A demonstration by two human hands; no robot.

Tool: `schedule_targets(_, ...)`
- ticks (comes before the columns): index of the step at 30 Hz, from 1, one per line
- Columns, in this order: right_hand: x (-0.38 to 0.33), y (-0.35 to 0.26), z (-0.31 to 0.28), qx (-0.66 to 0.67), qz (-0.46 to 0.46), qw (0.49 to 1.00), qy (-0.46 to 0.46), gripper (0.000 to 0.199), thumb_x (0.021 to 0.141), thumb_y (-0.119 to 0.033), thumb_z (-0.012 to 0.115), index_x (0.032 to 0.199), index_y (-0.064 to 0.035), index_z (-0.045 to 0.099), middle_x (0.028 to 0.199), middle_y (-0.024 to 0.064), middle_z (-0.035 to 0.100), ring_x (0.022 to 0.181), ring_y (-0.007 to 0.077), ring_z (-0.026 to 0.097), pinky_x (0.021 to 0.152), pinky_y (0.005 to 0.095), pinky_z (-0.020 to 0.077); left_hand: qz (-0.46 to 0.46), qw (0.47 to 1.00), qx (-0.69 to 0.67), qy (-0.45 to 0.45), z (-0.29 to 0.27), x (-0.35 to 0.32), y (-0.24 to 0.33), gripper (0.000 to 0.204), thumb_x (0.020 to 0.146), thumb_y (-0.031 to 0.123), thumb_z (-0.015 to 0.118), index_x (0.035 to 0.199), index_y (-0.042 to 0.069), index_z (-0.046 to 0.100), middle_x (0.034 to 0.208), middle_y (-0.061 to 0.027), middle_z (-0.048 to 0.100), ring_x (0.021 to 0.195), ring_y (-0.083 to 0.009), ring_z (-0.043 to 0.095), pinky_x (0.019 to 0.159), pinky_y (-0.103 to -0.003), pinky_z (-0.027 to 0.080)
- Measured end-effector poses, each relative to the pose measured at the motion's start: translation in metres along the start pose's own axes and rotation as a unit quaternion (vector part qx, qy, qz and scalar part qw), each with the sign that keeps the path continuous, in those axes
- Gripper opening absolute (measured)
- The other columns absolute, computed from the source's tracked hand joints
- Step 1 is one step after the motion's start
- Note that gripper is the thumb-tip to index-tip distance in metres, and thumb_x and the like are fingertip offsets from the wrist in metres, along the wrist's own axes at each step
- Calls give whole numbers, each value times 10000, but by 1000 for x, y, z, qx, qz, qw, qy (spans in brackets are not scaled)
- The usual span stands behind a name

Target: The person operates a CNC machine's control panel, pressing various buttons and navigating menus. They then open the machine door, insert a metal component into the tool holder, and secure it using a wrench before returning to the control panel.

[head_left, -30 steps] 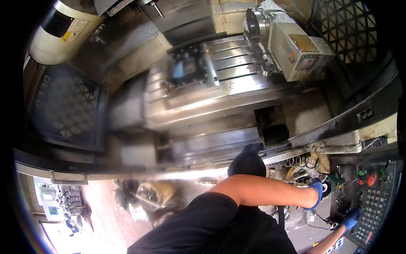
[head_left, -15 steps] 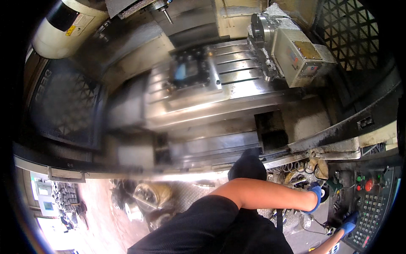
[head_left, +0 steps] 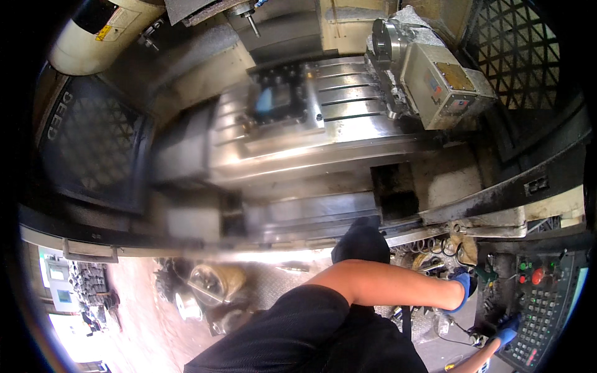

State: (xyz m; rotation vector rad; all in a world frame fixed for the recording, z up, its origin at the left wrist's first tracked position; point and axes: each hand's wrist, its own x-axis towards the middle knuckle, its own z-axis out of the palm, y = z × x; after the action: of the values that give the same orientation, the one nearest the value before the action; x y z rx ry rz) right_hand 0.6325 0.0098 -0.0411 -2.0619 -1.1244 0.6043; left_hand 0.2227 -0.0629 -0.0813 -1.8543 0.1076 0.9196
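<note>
Plate (head_left: 293, 94) already lies on the slotted table (head_left: 356, 94), the spindle tool (head_left: 254, 26) apart from it; keying looks unfinished, with my right hand (head_left: 507, 331) at the control panel (head_left: 548, 304) on my right and my left hand (head_left: 462, 292) nearby. I cannot tell how open either is.

Plate (head_left: 297, 94) on machine table (head_left: 360, 128) left of rotary unit (head_left: 426, 87), control panel (head_left: 542, 311) lower right.
</note>
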Motion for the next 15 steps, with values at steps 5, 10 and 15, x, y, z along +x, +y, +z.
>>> schedule_targets(5,-29,-21,4,91,-14,995,40,540,1003,-398,541,1391,-23,545,1177,39,609,923,163,537,791,296,440,5,976,216,-34,-2,27,0,510,986,487,344,1352,193,544,1396,-66,561,1290,-169,476,1055,-330,366)
schedule_targets(10,-33,-29,7,42,-51,996,62,592,991,-494,560,1353,-26,590,1023,1,643,728,121,538,614,282,464,-45,996,-70,-26,-2,-6,-3,515,984,490,351,1352,190,549,1401,-70,558,1291,-178,480,1057,-335,369)
schedule_targets(15,-12,-13,3,53,-18,997,60,569,981,-509,572,1276,-28,648,949,3,649,682,124,524,579,285,457,-90,925,-370,23,-3,-40,-17,520,982,494,358,1352,186,555,1405,-74,556,1292,-186,483,1059,-339,373)
